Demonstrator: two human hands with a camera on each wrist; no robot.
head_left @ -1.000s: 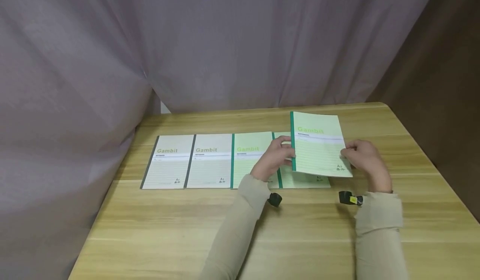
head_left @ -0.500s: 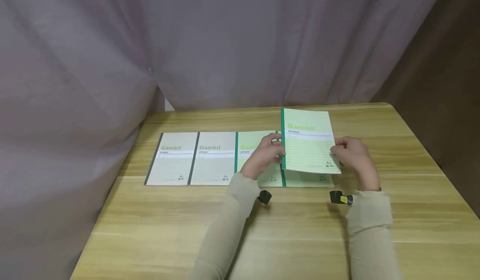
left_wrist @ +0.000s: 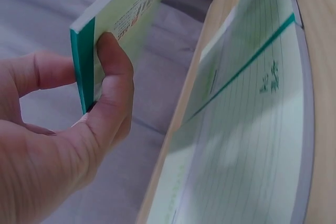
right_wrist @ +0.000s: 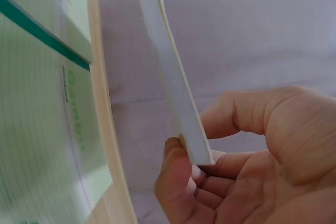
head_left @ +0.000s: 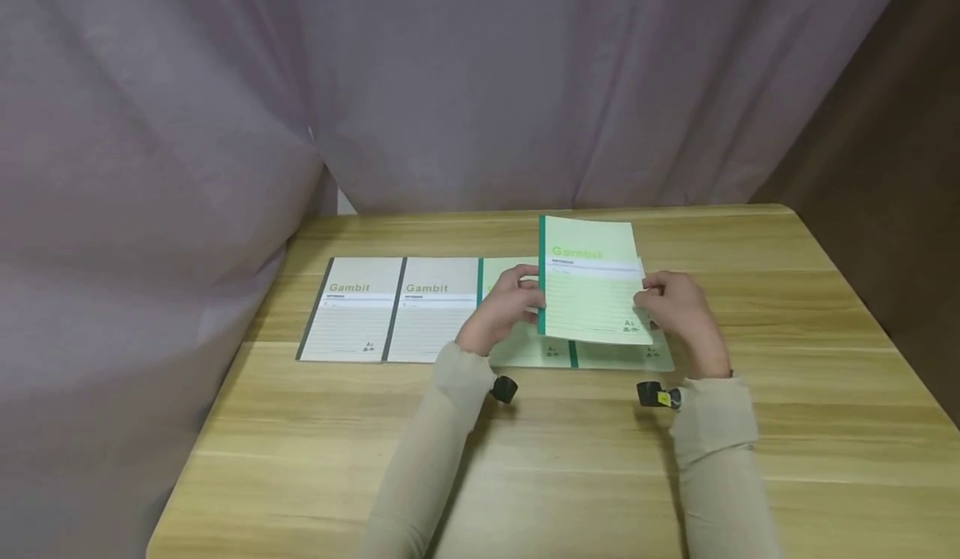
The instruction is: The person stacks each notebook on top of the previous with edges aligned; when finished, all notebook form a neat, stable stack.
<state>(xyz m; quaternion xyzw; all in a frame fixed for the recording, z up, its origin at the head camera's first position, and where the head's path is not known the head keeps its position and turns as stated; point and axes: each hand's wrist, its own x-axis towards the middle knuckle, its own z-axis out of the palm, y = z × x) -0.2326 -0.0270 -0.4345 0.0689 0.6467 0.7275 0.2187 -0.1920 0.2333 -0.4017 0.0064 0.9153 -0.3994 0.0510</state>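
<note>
I see the left hand (head_left: 501,309) and right hand (head_left: 681,313) pinching opposite edges of 1 green notebook (head_left: 591,288) above the notebook row (head_left: 423,326); if either pinch slips, I reckon it could land askew there.

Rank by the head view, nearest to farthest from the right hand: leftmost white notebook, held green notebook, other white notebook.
1. Held green notebook: pinched by right hand.
2. Other white notebook: second from left.
3. Leftmost white notebook: row's left end.
</note>
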